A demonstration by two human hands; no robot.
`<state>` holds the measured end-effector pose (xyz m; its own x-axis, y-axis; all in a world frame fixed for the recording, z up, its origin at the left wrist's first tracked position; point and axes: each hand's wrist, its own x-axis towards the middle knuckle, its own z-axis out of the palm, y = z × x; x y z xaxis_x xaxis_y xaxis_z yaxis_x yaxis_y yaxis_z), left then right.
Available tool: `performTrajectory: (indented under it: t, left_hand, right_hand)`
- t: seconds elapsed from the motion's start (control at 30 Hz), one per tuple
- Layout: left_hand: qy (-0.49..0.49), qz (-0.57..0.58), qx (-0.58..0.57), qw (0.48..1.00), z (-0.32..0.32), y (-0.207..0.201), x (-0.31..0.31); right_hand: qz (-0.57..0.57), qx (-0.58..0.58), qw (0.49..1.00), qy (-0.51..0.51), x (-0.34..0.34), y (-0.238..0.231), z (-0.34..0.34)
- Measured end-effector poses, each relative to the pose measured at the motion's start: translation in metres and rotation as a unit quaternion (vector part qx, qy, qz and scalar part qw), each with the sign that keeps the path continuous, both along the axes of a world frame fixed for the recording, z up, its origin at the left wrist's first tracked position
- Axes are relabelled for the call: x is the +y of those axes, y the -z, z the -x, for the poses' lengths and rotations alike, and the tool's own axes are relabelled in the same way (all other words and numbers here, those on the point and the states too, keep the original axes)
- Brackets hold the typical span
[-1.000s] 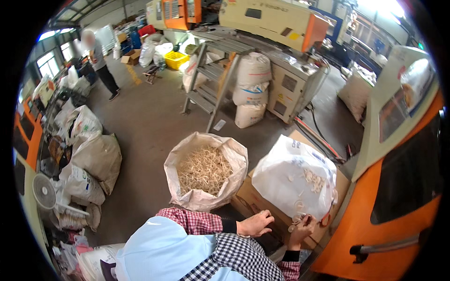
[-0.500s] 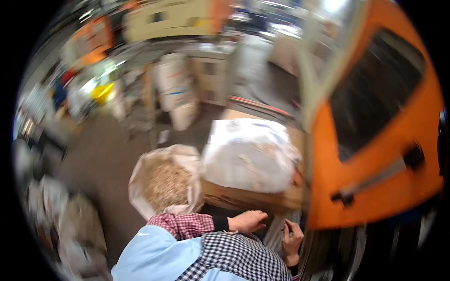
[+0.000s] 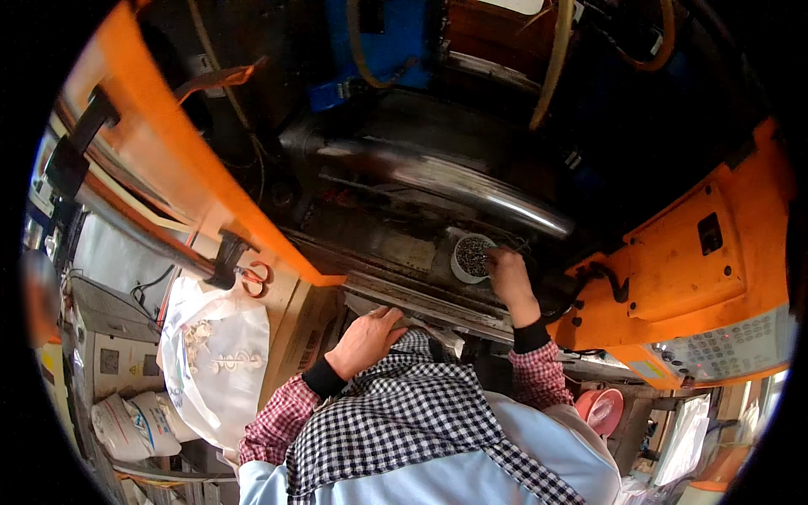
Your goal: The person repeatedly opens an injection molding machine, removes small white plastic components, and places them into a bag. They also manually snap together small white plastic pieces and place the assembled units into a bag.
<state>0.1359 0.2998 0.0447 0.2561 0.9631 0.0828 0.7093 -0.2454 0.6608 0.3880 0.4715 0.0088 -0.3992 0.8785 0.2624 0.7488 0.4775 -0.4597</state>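
With twelve o'clock being taken as straight ahead, the cup (image 3: 457,267) is being overhung by the right hand (image 3: 510,278), and is lying at nine o'clock from its fingertips, just beside them at the rim; the right fingers are being kept bent and close together over the dark bits (image 3: 473,250) inside, but whether any bit is being pinched cannot be told; no long axis is being shown by the cup, since a round mouth is being turned up toward the view; the right hand is clearly being placed nearer, while the left hand (image 3: 364,338) is being held well apart, the cup lying at two o'clock from it; the left fingers are being loosely curled by the checked apron (image 3: 396,408), their undersides being hidden, so whether anything is being gripped there cannot be told

The cup is being supported by a grimy bed (image 3: 406,252) inside the machine; beyond it, toward eleven o'clock, the space is being crossed by a shiny bar (image 3: 471,187), its length being laid from about ten to four o'clock; from the cup, ten o'clock is being taken up by an orange door (image 3: 202,181), three by an orange panel (image 3: 686,269), five by a pink tub (image 3: 608,412), and eight by a white bag (image 3: 223,391)
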Motion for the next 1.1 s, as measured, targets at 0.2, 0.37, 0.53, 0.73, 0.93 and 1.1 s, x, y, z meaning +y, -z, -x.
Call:
performTrajectory:
  t: [0.2, 0.37, 0.53, 0.73, 0.93, 1.1]
  left_hand:
    - [0.008, 0.027, 0.017, 0.999, -0.008, 0.003, 0.025]
    - [0.007, -0.015, -0.006, 1.000, -0.015, 0.009, 0.045]
    - [-0.018, 0.015, -0.047, 0.999, -0.031, 0.013, 0.084]
    - [-0.073, 0.278, -0.396, 0.872, -0.061, 0.021, 0.139]
    - [-0.076, 0.412, -0.707, 0.569, -0.081, 0.058, 0.170]
    - [-0.087, 0.399, -0.697, 0.589, -0.078, 0.065, 0.170]
  right_hand:
    - [0.015, -0.162, 0.987, 0.007, 0.009, 0.015, 0.021]
    - [0.015, -0.112, 0.993, -0.033, 0.013, 0.021, 0.025]
    - [0.017, -0.076, 0.996, -0.052, 0.017, 0.019, 0.020]
    - [-0.004, 0.063, 0.996, -0.063, 0.015, 0.009, 0.013]
    - [0.031, 0.168, 0.979, -0.115, 0.008, -0.024, 0.015]
    - [0.065, 0.220, 0.967, -0.112, 0.009, -0.014, 0.014]
